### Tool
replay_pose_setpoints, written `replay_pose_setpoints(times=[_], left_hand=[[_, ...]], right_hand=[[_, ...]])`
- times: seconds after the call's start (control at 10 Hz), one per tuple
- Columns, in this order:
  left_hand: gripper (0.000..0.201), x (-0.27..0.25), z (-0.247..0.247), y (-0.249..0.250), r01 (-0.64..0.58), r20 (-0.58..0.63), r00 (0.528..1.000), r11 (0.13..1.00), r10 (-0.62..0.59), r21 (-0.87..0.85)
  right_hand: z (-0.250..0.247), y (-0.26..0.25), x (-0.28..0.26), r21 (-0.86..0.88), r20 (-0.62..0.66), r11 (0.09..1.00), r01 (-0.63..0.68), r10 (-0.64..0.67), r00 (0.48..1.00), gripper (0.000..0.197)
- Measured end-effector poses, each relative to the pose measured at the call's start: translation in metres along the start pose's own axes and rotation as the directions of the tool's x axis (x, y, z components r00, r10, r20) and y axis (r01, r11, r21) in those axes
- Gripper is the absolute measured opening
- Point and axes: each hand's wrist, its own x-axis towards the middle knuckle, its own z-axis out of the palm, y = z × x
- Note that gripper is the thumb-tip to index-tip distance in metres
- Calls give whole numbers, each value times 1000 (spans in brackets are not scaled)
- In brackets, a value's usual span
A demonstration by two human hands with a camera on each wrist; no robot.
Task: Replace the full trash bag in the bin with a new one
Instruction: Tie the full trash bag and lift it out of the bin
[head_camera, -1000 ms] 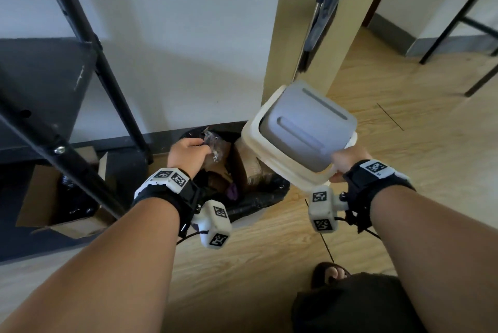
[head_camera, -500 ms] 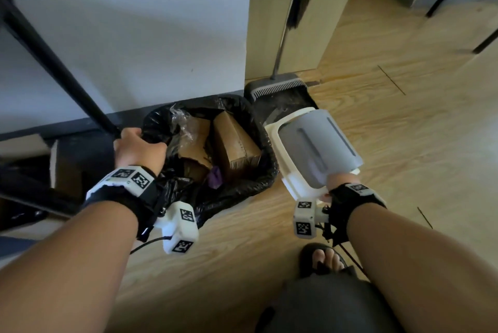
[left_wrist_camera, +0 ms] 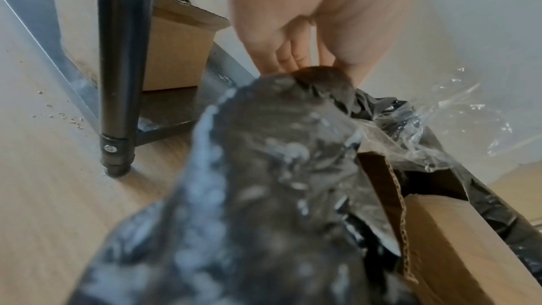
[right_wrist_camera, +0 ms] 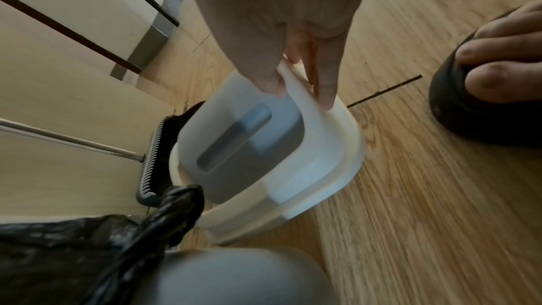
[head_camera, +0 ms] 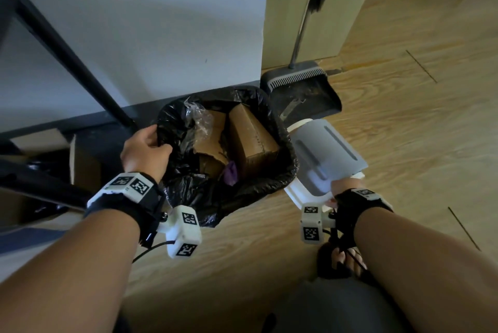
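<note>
A black trash bag (head_camera: 258, 184) lines the bin by the wall and bulges over its rim. It holds cardboard boxes (head_camera: 250, 141) and crumpled clear plastic (head_camera: 198, 117). My left hand (head_camera: 145, 149) grips the bag's left edge (left_wrist_camera: 308, 82), fingers curled over it. My right hand (head_camera: 341, 188) pinches the near rim of the white and grey bin lid (head_camera: 323, 154), thumb on top and fingers outside (right_wrist_camera: 325, 92). The lid (right_wrist_camera: 264, 147) sits low to the wooden floor, right of the bin. The grey bin wall (right_wrist_camera: 240, 277) shows only below the bag.
A dustpan with a comb edge (head_camera: 301, 90) and a metal handle (head_camera: 301, 28) lean by the wooden panel behind the lid. A black frame leg (left_wrist_camera: 120, 78) and an open cardboard box (head_camera: 80, 168) stand left of the bin. My sandalled foot (head_camera: 342, 260) is near the lid.
My right hand has lowered the lid from above the bin down to the floor on the right. My left hand has shifted from the rubbish to the bag's left edge.
</note>
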Motion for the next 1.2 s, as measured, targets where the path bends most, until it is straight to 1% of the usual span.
replay_pose_setpoints(times=[0.1, 0.2, 0.3, 0.4, 0.5, 0.6, 0.7, 0.8, 0.9, 1.0, 1.1, 1.2], left_hand=[[57, 1, -1, -3, 4, 58, 998, 1000, -4, -10], [58, 4, -2, -5, 5, 103, 995, 1000, -5, -2], [62, 8, -4, -6, 20, 132, 991, 1000, -19, -9], [64, 8, -8, -9, 53, 158, 986, 999, -53, 3], [61, 1, -13, -11, 77, 191, 979, 997, -73, -14], [65, -4, -20, -15, 122, 235, 966, 992, -110, -35], [72, -8, -29, -24, 196, 304, 938, 979, -168, -64], [75, -13, -36, -32, 285, 420, 880, 953, -219, -99], [64, -9, -44, -40, 332, 485, 838, 939, -252, -85], [40, -2, -50, -39, 318, 433, 864, 946, -257, -72], [36, 3, -45, -47, 252, 380, 895, 968, -235, 5], [39, -3, -37, -58, 237, 385, 877, 956, -286, 171]], right_hand=[[-3, -10, -2, -104, -27, 992, 73, -76, 997, 44], [-10, -38, -19, -416, -82, 893, 172, -225, 971, 43], [-6, -67, -41, -538, 14, 769, 345, -401, 916, 41], [4, -88, -60, -510, 137, 671, 539, -555, 821, 37], [13, -103, -81, -449, 263, 637, 626, -575, 774, 42], [17, -119, -107, -567, 451, 514, 644, -461, 765, 52], [21, -136, -136, -660, 524, 373, 653, -395, 755, 48], [32, -139, -153, -730, 513, 260, 632, -402, 758, 32], [35, -125, -150, -791, 498, 165, 589, -386, 776, 21], [32, -111, -134, -818, 460, 120, 562, -450, 765, 11], [34, -109, -123, -830, 453, 93, 550, -464, 762, 5], [32, -111, -121, -836, 445, 110, 537, -434, 783, 8]])
